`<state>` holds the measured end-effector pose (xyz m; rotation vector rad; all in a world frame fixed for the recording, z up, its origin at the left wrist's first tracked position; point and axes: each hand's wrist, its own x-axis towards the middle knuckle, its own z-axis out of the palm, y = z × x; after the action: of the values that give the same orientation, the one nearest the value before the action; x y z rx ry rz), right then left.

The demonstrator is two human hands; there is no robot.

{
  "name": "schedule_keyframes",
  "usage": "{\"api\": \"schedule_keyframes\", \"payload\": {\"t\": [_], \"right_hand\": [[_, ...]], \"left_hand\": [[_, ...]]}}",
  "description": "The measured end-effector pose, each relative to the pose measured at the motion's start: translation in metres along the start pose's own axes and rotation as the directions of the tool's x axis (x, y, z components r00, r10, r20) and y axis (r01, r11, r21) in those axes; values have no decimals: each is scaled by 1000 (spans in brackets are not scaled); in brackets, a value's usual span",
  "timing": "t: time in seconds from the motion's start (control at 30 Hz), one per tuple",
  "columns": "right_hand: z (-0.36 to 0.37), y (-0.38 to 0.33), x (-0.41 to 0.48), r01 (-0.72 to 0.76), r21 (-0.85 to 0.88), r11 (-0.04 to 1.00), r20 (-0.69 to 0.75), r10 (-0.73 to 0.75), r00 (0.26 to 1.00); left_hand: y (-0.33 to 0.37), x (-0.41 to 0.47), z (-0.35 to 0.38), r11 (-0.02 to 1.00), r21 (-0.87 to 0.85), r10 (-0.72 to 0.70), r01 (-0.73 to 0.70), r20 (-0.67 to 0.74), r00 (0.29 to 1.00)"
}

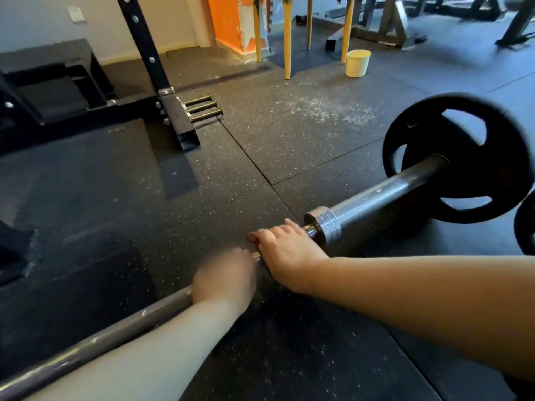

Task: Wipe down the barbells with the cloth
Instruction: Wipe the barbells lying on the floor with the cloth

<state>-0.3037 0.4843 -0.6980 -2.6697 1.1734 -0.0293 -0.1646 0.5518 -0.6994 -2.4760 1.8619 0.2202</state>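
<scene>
Resting low over the speckled rubber floor (289, 134), the barbell (376, 195) is seen running from lower left to upper right, and every place below is given from its ringed collar (324, 224). A black weight plate (503, 146) is mounted well beyond the collar, at the outer end of the sleeve. The right hand (285, 253) is set just inside the collar, its fingers curled over the thin shaft. The left hand (224, 277) is placed just beside it, further from the collar; it is blurred, but its fingers appear wrapped round the shaft as well. No cloth can be found in view, so it cannot be told whether one is held under either palm.

Several risks are judged likely. Since the plate is round, the bar could be rolled by a sideways push, and fingers could be trapped between shaft and floor. Knuckles could be struck against the collar if a stroke is carried too far outward. Without a cloth, grime would only be smeared.
</scene>
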Motion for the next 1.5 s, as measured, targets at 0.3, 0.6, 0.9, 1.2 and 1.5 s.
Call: {"api": "schedule_keyframes", "payload": {"t": [0.3, 0.6, 0.9, 1.2, 1.5], "right_hand": [[-12, 21, 4, -44, -92, 995, 17, 46, 999], [-18, 25, 2, 85, -166, 982, 28, -82, 996], [-6, 2, -13, 174, 54, 983, 26, -175, 984], [-1, -1, -5, 13, 50, 999, -25, -12, 1000], [-21, 16, -7, -23, -41, 999, -8, 23, 1000]], "left_hand": [[-2, -2, -2, 999, -51, 8, -9, -12, 1000], [-4, -3, 2, 998, -68, 5, -7, -32, 999], [-1, -2, -5, 1000, 0, 4, -4, 30, 1000], [-2, 0, -5, 999, 20, 29, -29, 30, 999], [-3, -6, -4, 1000, -19, 22, -23, -20, 1000]]}}
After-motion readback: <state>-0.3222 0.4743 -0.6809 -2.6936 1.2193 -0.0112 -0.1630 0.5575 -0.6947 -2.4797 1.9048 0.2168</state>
